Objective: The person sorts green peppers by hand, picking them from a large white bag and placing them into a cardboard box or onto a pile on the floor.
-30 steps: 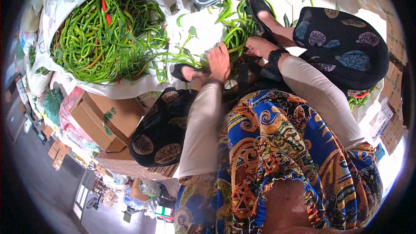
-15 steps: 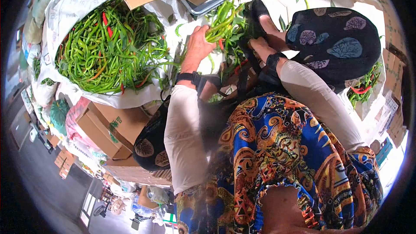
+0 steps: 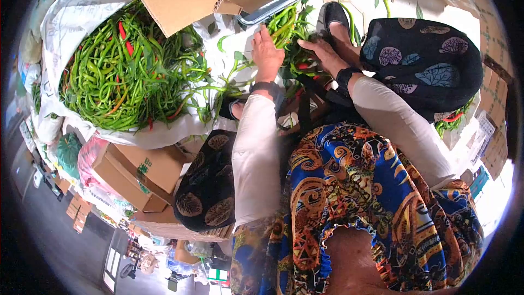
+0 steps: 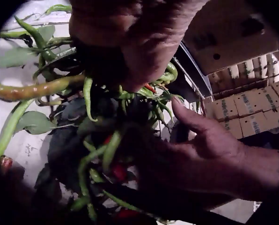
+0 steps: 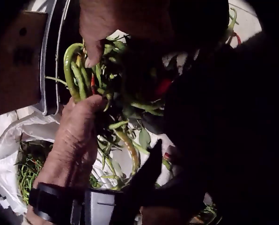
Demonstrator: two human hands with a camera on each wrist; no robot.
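Observation:
In the head view my left hand [image 3: 267, 54] grips a bunch of long green chili peppers [image 3: 284, 26]. The right wrist view shows the thumb and fingers of that left hand [image 5: 78, 126] round the bunch. My right hand [image 3: 323, 54] is close to the bunch on the other side, thumb held out. From the left wrist view, this right hand [image 4: 209, 150] has its thumb raised apart from the fingers, which are partly lost in shadow. More chilies, some red [image 3: 303, 66], and leaves lie between the feet beneath both hands.
At the left stands a large white sack [image 3: 46, 71] full of green chilies [image 3: 114, 82]. A cardboard box [image 3: 169, 0] with green peppers is at the top, over a grey tray [image 3: 256, 17]. A shoe [image 3: 335, 15] is right of the pile. Cardboard boxes [image 3: 142, 172] sit lower left.
The left hand went down into the pile, lifted leftward with a bunch of chilies, then came back right toward the right hand. The right hand's thumb now stands away from its fingers.

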